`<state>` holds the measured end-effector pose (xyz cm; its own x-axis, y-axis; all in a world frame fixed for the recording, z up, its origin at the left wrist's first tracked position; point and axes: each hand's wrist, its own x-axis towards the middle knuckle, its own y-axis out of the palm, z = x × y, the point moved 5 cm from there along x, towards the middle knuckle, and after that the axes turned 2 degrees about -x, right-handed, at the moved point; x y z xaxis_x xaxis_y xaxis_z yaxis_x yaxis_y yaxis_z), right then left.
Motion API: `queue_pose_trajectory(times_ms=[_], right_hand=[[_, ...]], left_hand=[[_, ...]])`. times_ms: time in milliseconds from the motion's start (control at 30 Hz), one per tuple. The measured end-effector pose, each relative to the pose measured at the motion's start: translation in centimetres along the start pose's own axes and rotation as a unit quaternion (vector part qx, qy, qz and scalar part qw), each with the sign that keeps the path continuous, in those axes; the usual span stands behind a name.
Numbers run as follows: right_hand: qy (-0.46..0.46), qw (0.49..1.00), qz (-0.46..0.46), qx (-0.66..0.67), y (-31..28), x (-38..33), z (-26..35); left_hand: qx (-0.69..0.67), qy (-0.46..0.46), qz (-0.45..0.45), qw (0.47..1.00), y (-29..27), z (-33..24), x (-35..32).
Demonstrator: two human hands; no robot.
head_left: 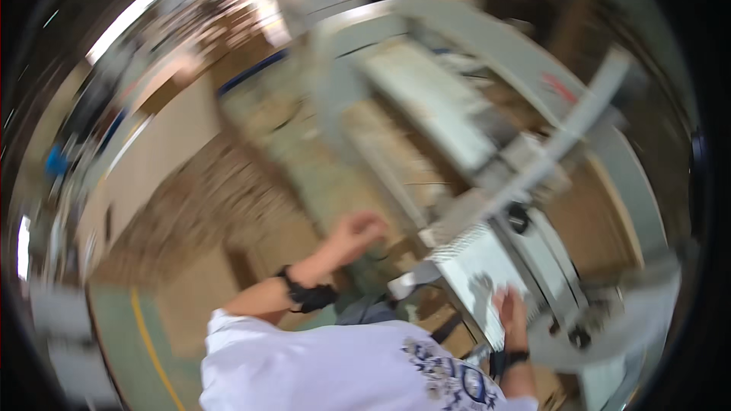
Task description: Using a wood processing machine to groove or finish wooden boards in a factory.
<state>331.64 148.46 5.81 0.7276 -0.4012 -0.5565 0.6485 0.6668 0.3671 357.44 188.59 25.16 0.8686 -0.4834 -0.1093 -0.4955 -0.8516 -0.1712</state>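
clearly the right hand (512, 313) is nearer: the white plate (464, 262) stretches up and left from its fingers, along its long axis. the left hand (356, 233) hangs apart, leftward. both blurred; clenched or released, i can't tell.

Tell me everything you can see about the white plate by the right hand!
The white plate is flat and four-sided, and looks like metal. Small marks, perhaps holes or ridges, line its far edge. It lies on the big pale machine, with a dark strip along its right side. The right hand is over its near part, but blur hides whether they touch.
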Motion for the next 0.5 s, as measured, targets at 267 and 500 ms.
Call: queue_pose_trajectory(times_ms=[267, 500], right_hand=[[0.334, 0.841, 0.205, -0.373, 1.9, -11.9, -20.8], [0.332, 0.801, 0.244, -0.434, 2.4, -14.5, -18.2]], left_hand=[[0.137, -0.107, 0.289, 0.942, 7.6, 30.7, -26.1], [0.205, -0.102, 0.179, 0.957, 9.0, 32.2, -34.7]])
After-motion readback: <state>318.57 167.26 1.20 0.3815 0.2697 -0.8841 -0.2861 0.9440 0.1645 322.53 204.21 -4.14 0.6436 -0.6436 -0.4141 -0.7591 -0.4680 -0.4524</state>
